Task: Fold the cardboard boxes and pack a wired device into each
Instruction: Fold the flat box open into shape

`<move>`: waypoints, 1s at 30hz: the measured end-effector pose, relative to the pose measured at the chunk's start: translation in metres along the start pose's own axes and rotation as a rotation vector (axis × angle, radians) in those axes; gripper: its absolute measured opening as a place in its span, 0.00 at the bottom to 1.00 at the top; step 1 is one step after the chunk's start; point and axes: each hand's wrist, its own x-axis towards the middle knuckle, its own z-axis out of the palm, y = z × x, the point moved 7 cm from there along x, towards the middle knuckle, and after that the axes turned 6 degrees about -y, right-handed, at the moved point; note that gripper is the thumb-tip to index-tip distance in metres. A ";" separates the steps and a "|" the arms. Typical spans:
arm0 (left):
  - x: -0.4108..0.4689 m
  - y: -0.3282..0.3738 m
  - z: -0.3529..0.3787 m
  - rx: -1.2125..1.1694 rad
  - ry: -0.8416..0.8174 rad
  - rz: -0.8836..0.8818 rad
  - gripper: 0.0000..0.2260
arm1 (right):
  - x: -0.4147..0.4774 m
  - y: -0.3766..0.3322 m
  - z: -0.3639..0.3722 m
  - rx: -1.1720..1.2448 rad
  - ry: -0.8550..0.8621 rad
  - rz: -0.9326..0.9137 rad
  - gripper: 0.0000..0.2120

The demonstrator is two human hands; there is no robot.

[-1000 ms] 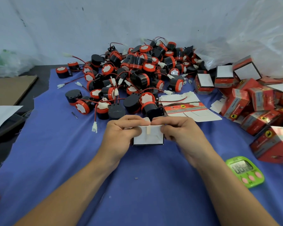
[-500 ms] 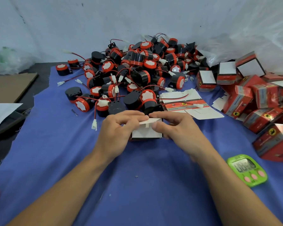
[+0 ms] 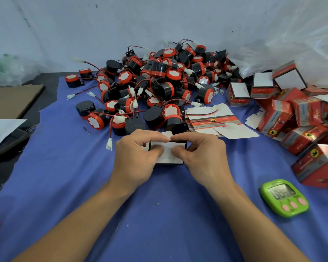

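Timer (image 3: 283,197) one; held box (image 3: 167,159) one; devices (image 3: 163,87) dozens (tangled).

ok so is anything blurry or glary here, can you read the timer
Head view: the green timer looks washed and soft, digits unclear; the red boxes far right smear and stretch from lens distortion; the left hand, right hand and the small box they hold look sharp.

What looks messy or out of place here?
The red boxes on the right lie tumbled at all angles, and a red wire from the device pile trails across the flat box blanks.
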 end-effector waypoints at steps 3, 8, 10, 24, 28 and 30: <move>0.001 -0.001 0.000 -0.002 -0.007 -0.006 0.25 | 0.000 0.000 0.001 -0.046 0.028 -0.014 0.12; 0.001 0.001 0.000 0.021 -0.018 0.007 0.24 | 0.001 0.000 0.002 -0.079 0.054 -0.037 0.11; 0.001 0.003 0.000 0.028 -0.011 0.019 0.25 | 0.001 0.000 0.004 -0.094 0.063 -0.043 0.11; 0.004 -0.007 0.000 -0.084 -0.067 -0.003 0.19 | -0.001 -0.002 0.006 -0.092 0.052 -0.073 0.11; 0.004 -0.007 0.000 -0.116 -0.083 -0.005 0.20 | -0.001 -0.002 0.006 -0.085 0.058 -0.076 0.10; 0.005 -0.006 0.000 -0.122 -0.093 0.001 0.20 | -0.001 -0.003 0.006 -0.089 0.066 -0.083 0.10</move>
